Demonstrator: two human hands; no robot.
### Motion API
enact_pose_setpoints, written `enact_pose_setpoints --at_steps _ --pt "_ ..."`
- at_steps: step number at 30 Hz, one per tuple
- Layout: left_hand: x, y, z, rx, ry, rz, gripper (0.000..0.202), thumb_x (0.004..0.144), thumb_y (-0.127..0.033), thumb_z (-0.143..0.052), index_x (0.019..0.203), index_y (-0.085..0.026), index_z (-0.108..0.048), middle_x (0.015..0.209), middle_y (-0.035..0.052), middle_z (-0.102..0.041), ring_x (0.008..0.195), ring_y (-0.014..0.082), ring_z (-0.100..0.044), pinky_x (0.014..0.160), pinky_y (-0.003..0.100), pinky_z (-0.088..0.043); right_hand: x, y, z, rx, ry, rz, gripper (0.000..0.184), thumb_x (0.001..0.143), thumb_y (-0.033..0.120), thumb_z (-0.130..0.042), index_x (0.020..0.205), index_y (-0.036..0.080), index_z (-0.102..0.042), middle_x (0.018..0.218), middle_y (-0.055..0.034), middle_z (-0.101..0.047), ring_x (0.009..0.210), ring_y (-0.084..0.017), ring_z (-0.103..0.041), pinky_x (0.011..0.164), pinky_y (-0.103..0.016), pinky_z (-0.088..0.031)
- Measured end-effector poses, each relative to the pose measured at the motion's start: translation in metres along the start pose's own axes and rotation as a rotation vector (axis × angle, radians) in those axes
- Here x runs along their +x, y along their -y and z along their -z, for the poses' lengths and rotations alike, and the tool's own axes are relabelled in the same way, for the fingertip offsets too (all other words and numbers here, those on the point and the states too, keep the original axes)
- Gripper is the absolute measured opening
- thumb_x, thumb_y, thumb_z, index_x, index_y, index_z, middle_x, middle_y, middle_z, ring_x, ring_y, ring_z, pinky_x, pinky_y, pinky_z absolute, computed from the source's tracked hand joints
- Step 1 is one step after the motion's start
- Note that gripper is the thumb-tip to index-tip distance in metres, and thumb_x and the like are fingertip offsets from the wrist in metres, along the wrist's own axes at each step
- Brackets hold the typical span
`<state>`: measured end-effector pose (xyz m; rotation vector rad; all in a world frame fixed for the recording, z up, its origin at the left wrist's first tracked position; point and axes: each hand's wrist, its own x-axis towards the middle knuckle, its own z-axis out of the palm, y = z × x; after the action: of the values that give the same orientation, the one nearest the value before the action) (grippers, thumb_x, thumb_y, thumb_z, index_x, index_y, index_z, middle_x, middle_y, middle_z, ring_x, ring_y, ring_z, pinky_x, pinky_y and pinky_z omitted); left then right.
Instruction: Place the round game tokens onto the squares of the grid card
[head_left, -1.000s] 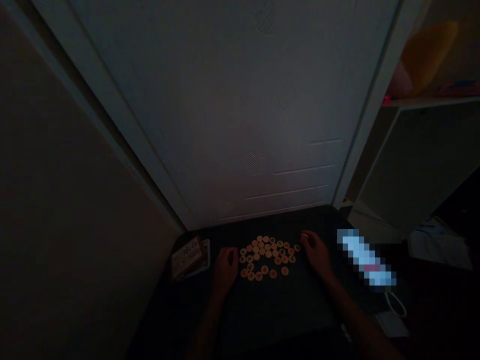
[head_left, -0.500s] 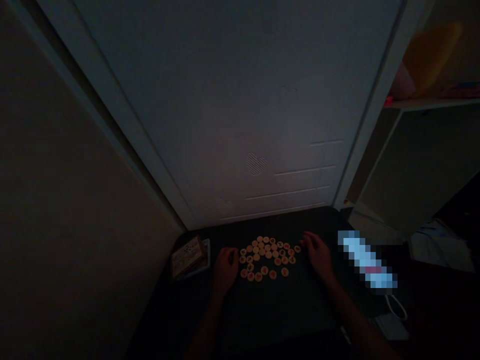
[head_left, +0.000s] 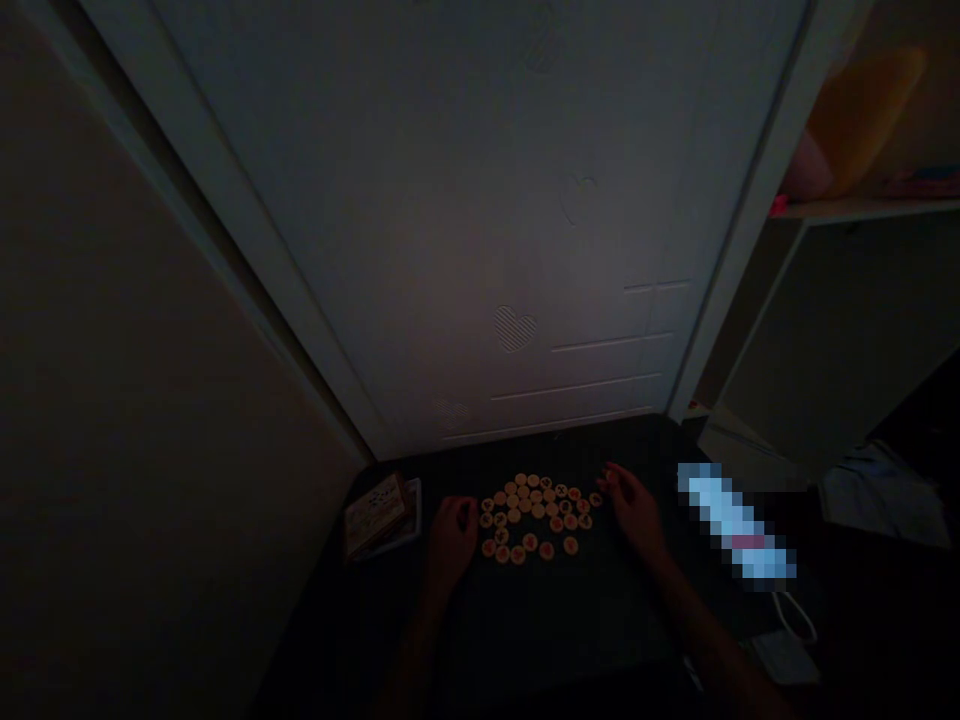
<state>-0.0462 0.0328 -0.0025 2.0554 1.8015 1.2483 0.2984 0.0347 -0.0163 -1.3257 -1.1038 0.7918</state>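
Note:
Several round pale wooden game pieces (head_left: pixel 536 512) with red and black marks lie in a loose cluster on a dark tabletop (head_left: pixel 540 620). My left hand (head_left: pixel 451 535) rests on the table at the cluster's left edge, fingers curled, nothing visible in it. My right hand (head_left: pixel 634 505) lies at the cluster's right edge, fingers bent with the tips touching the outermost pieces. The scene is very dim.
A small printed box (head_left: pixel 379 515) sits left of my left hand near the table's corner. A white door with heart patterns (head_left: pixel 514 328) rises right behind the table. A pixelated bright object (head_left: pixel 735 525) and a white cable (head_left: pixel 795 610) lie to the right, below shelving (head_left: pixel 862 205).
My right hand has shifted slightly along the right edge of the pieces. My left hand stays where it was.

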Motion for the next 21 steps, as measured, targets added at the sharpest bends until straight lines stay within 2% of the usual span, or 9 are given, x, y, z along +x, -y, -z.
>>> enact_pose_setpoints --at_steps 5,11,16,21 --pt "-0.0002 -0.0023 0.0007 -0.003 -0.001 0.009 0.023 0.094 -0.038 -0.050 0.091 -0.024 -0.068 0.090 0.0040 -0.066 0.079 0.0200 -0.065 0.073 0.033 -0.053 -0.0022 0.0045 -0.0004 0.016 0.012 0.002 0.058 0.090 0.065 -0.056 0.128 0.022 -0.063 0.113 -0.0128 -0.076 0.102 -0.028 -0.074 0.090 -0.043 -0.059" --pt "0.0004 -0.0014 0.0004 0.002 -0.001 0.019 0.023 0.094 -0.037 -0.051 0.092 -0.023 -0.068 0.091 0.0050 -0.066 0.080 0.0210 -0.065 0.073 0.035 -0.054 -0.0030 0.0101 0.0009 -0.070 0.011 0.015 0.059 0.090 0.063 -0.056 0.132 0.022 -0.062 0.118 -0.0125 -0.073 0.102 -0.028 -0.073 0.089 -0.043 -0.058" --pt "-0.0001 0.0005 0.0003 0.000 0.004 0.012 0.023 0.094 -0.037 -0.050 0.092 -0.023 -0.068 0.093 0.0053 -0.067 0.083 0.0210 -0.066 0.075 0.035 -0.054 -0.0021 0.0099 0.0018 -0.178 -0.045 0.058 0.055 0.086 0.064 -0.058 0.120 0.023 -0.069 0.116 -0.0105 -0.074 0.103 -0.029 -0.071 0.090 -0.043 -0.056" --pt "-0.0008 0.0018 -0.0002 -0.004 0.009 0.004 0.024 0.095 -0.038 -0.050 0.094 -0.023 -0.068 0.094 0.0057 -0.067 0.083 0.0211 -0.066 0.076 0.035 -0.054 -0.0031 0.0089 0.0017 -0.199 -0.034 0.061 0.050 0.086 0.063 -0.059 0.113 0.024 -0.074 0.114 -0.0090 -0.075 0.104 -0.029 -0.070 0.094 -0.044 -0.053"
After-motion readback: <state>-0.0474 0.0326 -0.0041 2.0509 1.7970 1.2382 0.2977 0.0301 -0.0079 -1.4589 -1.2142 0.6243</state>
